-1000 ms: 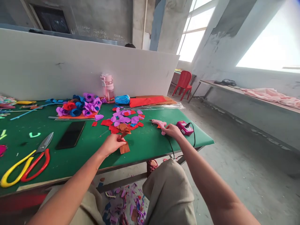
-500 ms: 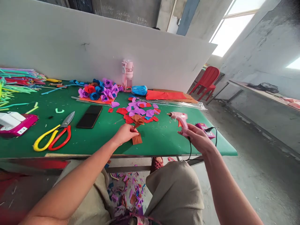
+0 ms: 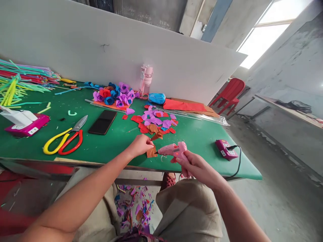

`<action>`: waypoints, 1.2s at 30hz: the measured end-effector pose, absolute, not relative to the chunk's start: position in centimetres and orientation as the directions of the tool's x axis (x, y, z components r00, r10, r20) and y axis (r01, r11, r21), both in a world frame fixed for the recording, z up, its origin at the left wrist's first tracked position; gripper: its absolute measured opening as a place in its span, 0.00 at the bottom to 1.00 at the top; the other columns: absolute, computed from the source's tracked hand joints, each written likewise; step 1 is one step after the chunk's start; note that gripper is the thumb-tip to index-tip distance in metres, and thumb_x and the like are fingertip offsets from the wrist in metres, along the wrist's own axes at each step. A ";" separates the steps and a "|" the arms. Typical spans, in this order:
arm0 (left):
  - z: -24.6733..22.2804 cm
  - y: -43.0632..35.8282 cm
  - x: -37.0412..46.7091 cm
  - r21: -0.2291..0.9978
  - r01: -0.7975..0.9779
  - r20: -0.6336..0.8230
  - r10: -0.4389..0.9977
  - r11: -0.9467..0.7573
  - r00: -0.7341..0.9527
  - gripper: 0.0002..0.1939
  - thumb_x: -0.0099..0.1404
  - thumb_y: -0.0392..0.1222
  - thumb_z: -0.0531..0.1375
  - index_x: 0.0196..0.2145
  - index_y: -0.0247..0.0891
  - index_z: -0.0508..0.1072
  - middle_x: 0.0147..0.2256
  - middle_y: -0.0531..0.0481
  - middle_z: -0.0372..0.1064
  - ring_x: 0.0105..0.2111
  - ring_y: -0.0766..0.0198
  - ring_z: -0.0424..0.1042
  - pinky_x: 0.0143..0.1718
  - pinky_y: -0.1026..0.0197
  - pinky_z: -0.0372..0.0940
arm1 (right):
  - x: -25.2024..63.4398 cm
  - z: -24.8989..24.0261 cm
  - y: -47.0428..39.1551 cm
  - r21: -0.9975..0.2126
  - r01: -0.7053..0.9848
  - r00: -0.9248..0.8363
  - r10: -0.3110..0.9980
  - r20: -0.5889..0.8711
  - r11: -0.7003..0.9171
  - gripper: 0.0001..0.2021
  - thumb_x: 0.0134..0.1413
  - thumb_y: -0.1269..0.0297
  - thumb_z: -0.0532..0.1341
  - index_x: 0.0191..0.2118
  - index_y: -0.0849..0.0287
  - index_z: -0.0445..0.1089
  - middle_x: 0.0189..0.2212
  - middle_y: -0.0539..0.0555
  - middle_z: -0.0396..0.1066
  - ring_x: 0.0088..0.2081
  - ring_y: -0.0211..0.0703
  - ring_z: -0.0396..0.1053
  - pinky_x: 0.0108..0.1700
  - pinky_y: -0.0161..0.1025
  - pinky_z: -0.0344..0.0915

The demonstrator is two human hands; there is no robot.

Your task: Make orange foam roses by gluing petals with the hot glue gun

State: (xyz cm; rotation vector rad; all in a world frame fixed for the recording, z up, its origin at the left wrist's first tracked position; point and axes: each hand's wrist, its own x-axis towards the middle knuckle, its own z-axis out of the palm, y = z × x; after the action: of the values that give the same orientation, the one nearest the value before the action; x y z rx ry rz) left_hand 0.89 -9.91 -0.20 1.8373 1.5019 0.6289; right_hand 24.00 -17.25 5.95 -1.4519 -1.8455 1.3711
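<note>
Now our left hand (image 3: pixel 141 145) pinches a brown paper piece (image 3: pixel 152 152) near the front edge of the green table (image 3: pixel 111 148), fingers closed on it. Our right hand (image 3: pixel 195 166) is wrapped around a pink glue gun (image 3: pixel 174 150), its nozzle pointing left, just beside the piece. Behind lie loose petals (image 3: pixel 153 121); scissors (image 3: pixel 64 143) and a phone (image 3: pixel 102 122) sit to the left.

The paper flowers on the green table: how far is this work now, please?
Done: a heap of finished flowers lies by the white board. In hand: the left hand pinches a brown paper piece while the right hand aims the pink glue gun at it. Left: many loose cut petals are not yet assembled.
</note>
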 end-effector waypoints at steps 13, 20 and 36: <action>0.3 -10.3 0.9 0.739 0.662 -0.057 0.968 -0.124 0.246 0.09 0.51 0.35 0.56 0.22 0.34 0.77 0.22 0.48 0.74 0.27 0.60 0.71 0.26 0.64 0.56 | 21.7 6.0 -16.7 -0.682 0.705 -0.419 0.890 -0.178 0.195 0.13 0.58 0.53 0.52 0.29 0.55 0.58 0.18 0.46 0.60 0.20 0.37 0.57 0.23 0.33 0.51; 0.5 -10.3 0.9 0.733 0.669 -0.079 0.963 -0.120 0.259 0.09 0.52 0.36 0.57 0.22 0.33 0.77 0.23 0.48 0.74 0.28 0.61 0.71 0.26 0.65 0.55 | 21.3 6.7 -16.8 -0.609 0.746 -0.449 0.879 -0.161 0.270 0.13 0.60 0.55 0.49 0.28 0.56 0.54 0.19 0.46 0.58 0.21 0.35 0.54 0.25 0.33 0.51; 0.3 -10.3 0.8 0.740 0.659 -0.061 0.961 -0.138 0.270 0.09 0.51 0.36 0.57 0.22 0.33 0.77 0.22 0.48 0.74 0.27 0.61 0.71 0.26 0.64 0.55 | 21.1 6.7 -16.7 -0.537 0.776 -0.472 0.869 -0.145 0.331 0.13 0.61 0.56 0.48 0.29 0.57 0.57 0.23 0.48 0.61 0.24 0.37 0.55 0.27 0.34 0.51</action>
State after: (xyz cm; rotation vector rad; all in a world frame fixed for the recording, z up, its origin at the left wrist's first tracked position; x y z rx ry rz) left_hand 0.81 -10.26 0.31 1.8763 1.4628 0.5791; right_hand 21.09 -16.74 6.67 -1.5122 -2.4215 0.8302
